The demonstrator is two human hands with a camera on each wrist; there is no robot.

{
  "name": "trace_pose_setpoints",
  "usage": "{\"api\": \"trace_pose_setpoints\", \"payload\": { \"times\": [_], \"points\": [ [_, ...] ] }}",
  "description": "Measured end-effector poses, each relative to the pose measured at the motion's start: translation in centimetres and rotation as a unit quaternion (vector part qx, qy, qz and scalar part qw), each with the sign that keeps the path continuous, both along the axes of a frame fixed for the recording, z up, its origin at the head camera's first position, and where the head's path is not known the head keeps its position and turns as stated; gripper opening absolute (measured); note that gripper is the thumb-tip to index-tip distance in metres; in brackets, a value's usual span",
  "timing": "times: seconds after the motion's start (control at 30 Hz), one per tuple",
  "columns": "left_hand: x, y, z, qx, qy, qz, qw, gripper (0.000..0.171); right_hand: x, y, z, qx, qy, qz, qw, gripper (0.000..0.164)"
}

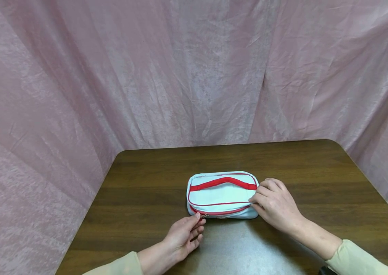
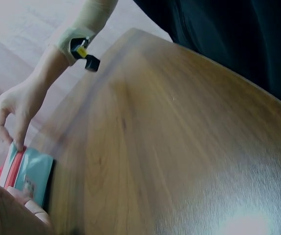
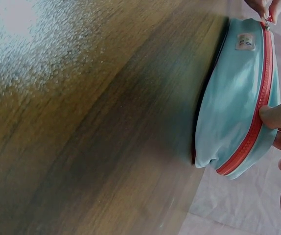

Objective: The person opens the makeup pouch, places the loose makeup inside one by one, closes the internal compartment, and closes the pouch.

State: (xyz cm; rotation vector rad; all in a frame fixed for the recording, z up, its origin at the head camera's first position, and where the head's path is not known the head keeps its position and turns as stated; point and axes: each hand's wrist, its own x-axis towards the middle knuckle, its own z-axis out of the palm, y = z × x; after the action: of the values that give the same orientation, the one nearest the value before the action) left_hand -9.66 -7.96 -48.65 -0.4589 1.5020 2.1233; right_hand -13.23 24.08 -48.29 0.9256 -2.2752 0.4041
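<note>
A pale, white-to-light-blue zip pouch [image 1: 211, 196] with red piping lies on the table, its red strap handle [image 1: 224, 181] arching over the top. At the pouch's front left corner, my left hand [image 1: 184, 236] pinches the zipper pull [image 3: 268, 23] between thumb and finger. My right hand [image 1: 277, 205] holds the right end of the pouch, thumb at the front beside the zipper. In the right wrist view the red zipper [image 3: 264, 88] runs along the side with its teeth together, and a small label [image 3: 245, 42] sits near the pull's end.
The brown wood-grain table [image 1: 152, 168] has a rounded far edge, and light glares off its front part. Pink velvety curtains [image 1: 194, 76] hang behind it and at both sides. A small black device [image 2: 84, 51] is strapped at the right wrist.
</note>
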Motion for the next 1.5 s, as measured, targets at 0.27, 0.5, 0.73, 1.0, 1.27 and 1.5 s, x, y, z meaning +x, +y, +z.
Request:
{"api": "trace_pose_setpoints", "payload": {
  "times": [0.27, 0.5, 0.73, 1.0, 1.27, 1.5],
  "points": [
    [-0.8, -1.9, 0.3, -0.010, 0.014, 0.014, 0.9998, 0.029, -0.1, 0.1, 0.0, -0.004, 0.004, 0.002, 1.000, 0.017],
    [-2.1, -3.5, 0.2, -0.028, 0.021, 0.034, 0.9988, 0.030, -0.1, 0.2, 0.0, -0.007, 0.001, -0.001, 1.000, 0.023],
    [-4.6, -4.7, 0.0, -0.073, 0.040, 0.052, 0.9952, 0.031, -0.2, 0.2, 0.0, -0.013, 0.000, 0.000, 1.000, 0.026],
    [-6.3, -5.6, 0.3, -0.123, 0.047, -0.043, 0.9904, 0.038, 0.3, 0.1, 0.1, -0.036, -0.014, -0.002, 0.999, 0.021],
    [-8.8, -5.7, 1.5, -0.253, 0.153, -0.081, 0.9517, 0.044, 1.7, 1.2, 1.1, -0.132, -0.132, -0.106, 0.977, 0.018],
    [-11.7, -5.4, 2.4, -0.370, 0.219, -0.142, 0.8917, 0.038, 1.5, 1.9, 1.7, -0.185, -0.315, -0.186, 0.912, 0.017]
  ]
}}
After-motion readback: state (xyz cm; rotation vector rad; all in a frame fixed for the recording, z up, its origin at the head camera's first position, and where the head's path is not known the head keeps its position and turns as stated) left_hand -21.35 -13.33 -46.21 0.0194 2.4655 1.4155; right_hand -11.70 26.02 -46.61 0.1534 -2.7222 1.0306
